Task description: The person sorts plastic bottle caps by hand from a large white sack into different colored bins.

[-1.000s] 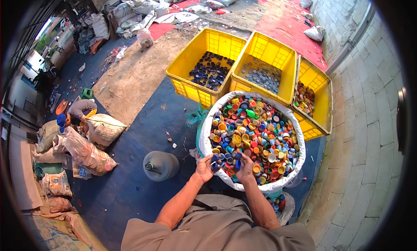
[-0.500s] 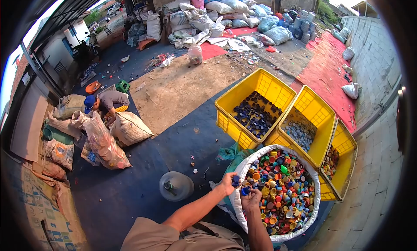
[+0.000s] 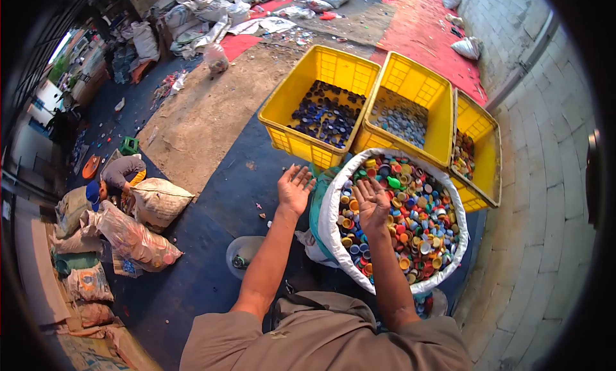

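Note:
My left hand (image 3: 295,189) is raised palm up with fingers spread, holding nothing, just left of a round sack. My right hand (image 3: 373,207) is also open and empty, above the sack's contents. A rolled white rim (image 3: 331,225) edges the sack, which is full of mixed bottle caps (image 3: 410,210) in many colours. Beyond it stands a yellow crate (image 3: 292,130) with dark blue caps (image 3: 327,114) over its floor. The middle yellow crate (image 3: 417,73) holds pale blue and clear caps (image 3: 401,118). Multicoloured caps (image 3: 463,154) lie in the right yellow crate (image 3: 482,124).
On the left, a person (image 3: 119,175) in a blue cap bends among filled sacks (image 3: 160,204). A clear plastic jug (image 3: 242,255) lies by my left forearm. A block wall (image 3: 539,178) runs along the right. More sacks (image 3: 192,25) are piled at the back.
Both hands held dark blue caps before; now they are opened and empty, reaching farther forward. My view has tilted down and turned right, shifting the crates up and left.

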Motion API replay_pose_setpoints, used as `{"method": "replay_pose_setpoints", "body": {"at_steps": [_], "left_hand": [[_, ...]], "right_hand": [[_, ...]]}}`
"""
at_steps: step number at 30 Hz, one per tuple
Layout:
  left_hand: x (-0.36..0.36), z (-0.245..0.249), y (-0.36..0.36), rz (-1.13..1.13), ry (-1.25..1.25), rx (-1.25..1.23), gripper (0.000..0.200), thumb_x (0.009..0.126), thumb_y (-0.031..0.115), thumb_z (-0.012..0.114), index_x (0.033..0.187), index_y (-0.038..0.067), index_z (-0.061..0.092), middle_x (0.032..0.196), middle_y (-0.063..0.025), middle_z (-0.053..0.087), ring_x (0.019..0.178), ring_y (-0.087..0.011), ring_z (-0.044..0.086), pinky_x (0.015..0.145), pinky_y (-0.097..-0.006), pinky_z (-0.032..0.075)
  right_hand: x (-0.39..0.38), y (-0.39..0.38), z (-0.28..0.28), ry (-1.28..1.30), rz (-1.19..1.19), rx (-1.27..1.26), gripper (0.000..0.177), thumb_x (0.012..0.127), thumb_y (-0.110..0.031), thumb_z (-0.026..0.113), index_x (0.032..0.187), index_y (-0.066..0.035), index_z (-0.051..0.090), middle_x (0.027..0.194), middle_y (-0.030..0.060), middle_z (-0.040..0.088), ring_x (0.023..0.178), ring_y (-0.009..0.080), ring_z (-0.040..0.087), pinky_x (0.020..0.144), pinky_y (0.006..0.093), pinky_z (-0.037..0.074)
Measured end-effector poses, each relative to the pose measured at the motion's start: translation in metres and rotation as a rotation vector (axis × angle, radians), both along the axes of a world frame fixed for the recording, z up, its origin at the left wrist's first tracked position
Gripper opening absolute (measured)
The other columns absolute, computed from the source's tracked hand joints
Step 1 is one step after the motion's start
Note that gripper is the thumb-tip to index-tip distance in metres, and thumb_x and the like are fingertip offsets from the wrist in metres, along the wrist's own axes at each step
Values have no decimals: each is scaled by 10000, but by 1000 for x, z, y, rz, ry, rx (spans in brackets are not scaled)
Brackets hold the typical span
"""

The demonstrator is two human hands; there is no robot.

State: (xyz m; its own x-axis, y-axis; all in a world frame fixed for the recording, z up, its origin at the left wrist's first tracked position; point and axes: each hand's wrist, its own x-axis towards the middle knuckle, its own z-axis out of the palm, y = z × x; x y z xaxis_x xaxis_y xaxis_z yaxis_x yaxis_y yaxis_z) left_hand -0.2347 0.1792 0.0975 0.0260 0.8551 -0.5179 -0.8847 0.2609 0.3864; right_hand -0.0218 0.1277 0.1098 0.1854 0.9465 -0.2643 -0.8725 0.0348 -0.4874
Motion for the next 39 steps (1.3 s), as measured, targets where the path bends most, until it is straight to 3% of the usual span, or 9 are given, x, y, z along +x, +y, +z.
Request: {"method": "replay_pose_setpoints", "body": {"at_steps": [1,4,5,8,15,19,20,31,39], "left_hand": [[5,-22,-22,-44,87,-28,326,852,265,644,1094,74,536,1133,-95,585,1023,-217,548,910,-403,454],[32,-60,-90,-169,483,-103,196,856,189,655,1028,138,577,892,25,642,698,-81,546,661,-251,448],[42,-70,-109,-219,629,-134,221,849,163,665,1024,75,563,904,-11,626,741,-78,534,620,-210,414],[71,-107,-156,-285,868,55,296,807,77,707,1062,13,573,886,-59,635,778,-90,577,677,-233,466],[127,-90,-178,-493,1392,204,352,751,126,748,1034,6,577,862,-76,680,710,-144,609,664,-271,474],[148,-93,-173,-428,1674,379,404,729,142,748,1075,43,565,940,-72,677,866,-270,585,807,-376,459],[151,-96,-170,-454,1689,359,424,727,136,739,1101,60,556,975,-67,674,937,-298,552,861,-415,432],[169,-109,-148,-454,2029,516,465,720,119,725,1150,71,555,1016,-84,645,954,-292,547,876,-412,420],[168,-115,-138,-505,2008,523,432,714,103,707,1120,59,567,975,-96,636,942,-298,546,844,-425,419]], "right_hand": [[6,-28,-9,-70,2,-71,661,720,63,455,1352,88,262,1415,292,271,1327,428,336,1094,488,343],[39,-117,-58,-328,65,-272,559,710,70,455,1267,53,403,1252,235,480,1113,358,559,944,432,490],[47,-145,-67,-473,67,-373,543,712,71,450,1254,54,421,1229,228,503,1041,334,604,889,403,525],[77,-214,-90,-734,113,-485,452,745,71,430,1194,48,479,1095,174,596,882,215,645,727,278,544],[137,-256,-107,-1013,96,-493,371,791,75,443,1153,36,515,1017,121,629,881,170,637,769,277,536],[157,-236,-92,-941,-36,-540,321,808,50,475,1122,48,545,995,133,639,884,176,645,793,274,528],[161,-234,-98,-929,-64,-515,324,809,44,470,1125,51,542,1003,135,635,882,173,643,783,270,531],[168,-259,-98,-1031,26,-525,328,792,60,491,1114,38,548,973,115,643,879,164,639,789,270,536],[154,-262,-110,-1125,64,-481,310,803,63,489,1105,32,549,993,101,635,907,155,631,826,276,520]]}}
